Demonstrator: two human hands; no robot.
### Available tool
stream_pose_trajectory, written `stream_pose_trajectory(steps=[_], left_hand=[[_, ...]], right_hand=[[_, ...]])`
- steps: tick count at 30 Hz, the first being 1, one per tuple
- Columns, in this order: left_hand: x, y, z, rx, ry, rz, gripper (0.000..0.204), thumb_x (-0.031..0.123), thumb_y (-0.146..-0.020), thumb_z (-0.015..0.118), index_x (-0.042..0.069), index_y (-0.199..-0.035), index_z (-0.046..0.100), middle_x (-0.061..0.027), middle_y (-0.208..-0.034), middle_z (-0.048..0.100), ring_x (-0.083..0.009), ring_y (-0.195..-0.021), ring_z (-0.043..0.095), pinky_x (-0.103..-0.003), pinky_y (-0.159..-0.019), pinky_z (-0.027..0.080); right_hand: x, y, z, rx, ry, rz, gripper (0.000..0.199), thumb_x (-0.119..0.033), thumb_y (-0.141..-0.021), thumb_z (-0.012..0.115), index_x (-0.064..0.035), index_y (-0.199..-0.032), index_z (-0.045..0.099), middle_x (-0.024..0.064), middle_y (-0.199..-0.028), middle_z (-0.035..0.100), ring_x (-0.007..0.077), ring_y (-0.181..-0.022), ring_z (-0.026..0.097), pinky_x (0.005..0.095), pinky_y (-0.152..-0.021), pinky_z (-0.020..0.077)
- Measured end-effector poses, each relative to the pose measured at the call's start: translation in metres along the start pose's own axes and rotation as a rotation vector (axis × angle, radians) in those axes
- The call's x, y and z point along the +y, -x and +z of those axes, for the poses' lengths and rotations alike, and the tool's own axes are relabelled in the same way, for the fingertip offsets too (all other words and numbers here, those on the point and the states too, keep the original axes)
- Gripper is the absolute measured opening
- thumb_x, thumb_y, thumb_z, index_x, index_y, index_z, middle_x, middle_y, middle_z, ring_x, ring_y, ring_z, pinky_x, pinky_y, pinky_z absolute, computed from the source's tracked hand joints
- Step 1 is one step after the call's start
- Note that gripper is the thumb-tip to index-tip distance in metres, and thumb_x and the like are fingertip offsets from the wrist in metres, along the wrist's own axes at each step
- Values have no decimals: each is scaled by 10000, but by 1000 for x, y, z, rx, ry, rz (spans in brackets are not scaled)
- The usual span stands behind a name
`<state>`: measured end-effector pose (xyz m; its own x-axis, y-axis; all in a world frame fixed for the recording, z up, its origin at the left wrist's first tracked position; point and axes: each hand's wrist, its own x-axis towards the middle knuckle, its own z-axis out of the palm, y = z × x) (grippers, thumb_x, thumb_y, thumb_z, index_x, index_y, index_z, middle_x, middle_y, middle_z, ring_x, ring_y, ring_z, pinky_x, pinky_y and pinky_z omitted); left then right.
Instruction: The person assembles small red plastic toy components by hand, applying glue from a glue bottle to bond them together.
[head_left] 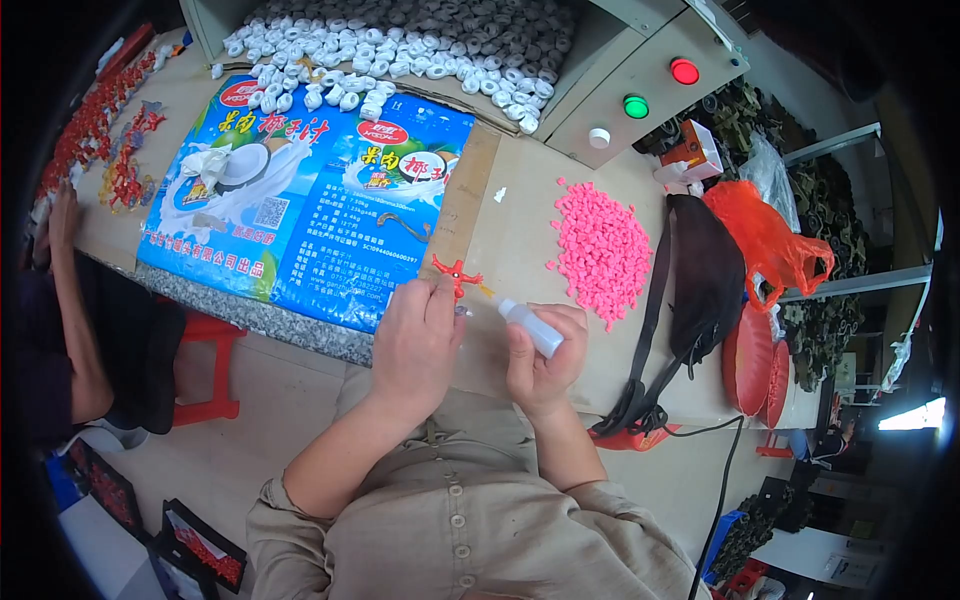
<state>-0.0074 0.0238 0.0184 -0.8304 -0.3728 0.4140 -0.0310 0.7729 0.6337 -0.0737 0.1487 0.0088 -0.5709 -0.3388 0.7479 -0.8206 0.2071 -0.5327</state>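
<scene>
My left hand (415,335) is closed, its fingers pinching a small red figure (457,275) with outspread limbs. My right hand (548,358) wraps round a small white squeeze bottle (532,327) with a thin yellowish nozzle. The bottle is tilted, and its nozzle tip points at the figure's right side; whether the two touch I cannot tell. Just right of the bottle lies a spread of small pink pieces (602,247) on the cardboard-coloured tabletop (510,215). Under and left of my left hand is a flattened blue printed carton (300,220).
Many white rounded pieces (420,50) fill a metal box with buttons (640,90) at the back. Red figures (85,130) line the far left, near a co-worker's arm (75,290). A black bag (700,260) and orange plastic bag (765,235) lie at right. A red stool (210,370) stands below.
</scene>
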Motion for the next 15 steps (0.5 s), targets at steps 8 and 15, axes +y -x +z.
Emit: stream_pose_trajectory(steps=[8, 15], left_hand=[[0, -1, -3, 2, -5, 6, 389, 21, -601, 649, -23, -956, 496, -126, -810, 456, -280, -742, 471, -345, -616, 404], [-17, -4, -15, 74, 569, -276, 331, 24, -700, 594, -3, -1017, 501, -81, -904, 488, -194, -777, 503, -277, -660, 426]], right_hand=[[1, 1, -2, 21, -13, 19, 268, -71, -732, 609, 2, -925, 438, 130, -809, 521, 214, -668, 497, 277, -587, 415], [0, -34, -14, 297, -1088, 944, 247, 4, -762, 539, -13, -986, 436, 94, -913, 528, 167, -752, 549, 275, -653, 471]])
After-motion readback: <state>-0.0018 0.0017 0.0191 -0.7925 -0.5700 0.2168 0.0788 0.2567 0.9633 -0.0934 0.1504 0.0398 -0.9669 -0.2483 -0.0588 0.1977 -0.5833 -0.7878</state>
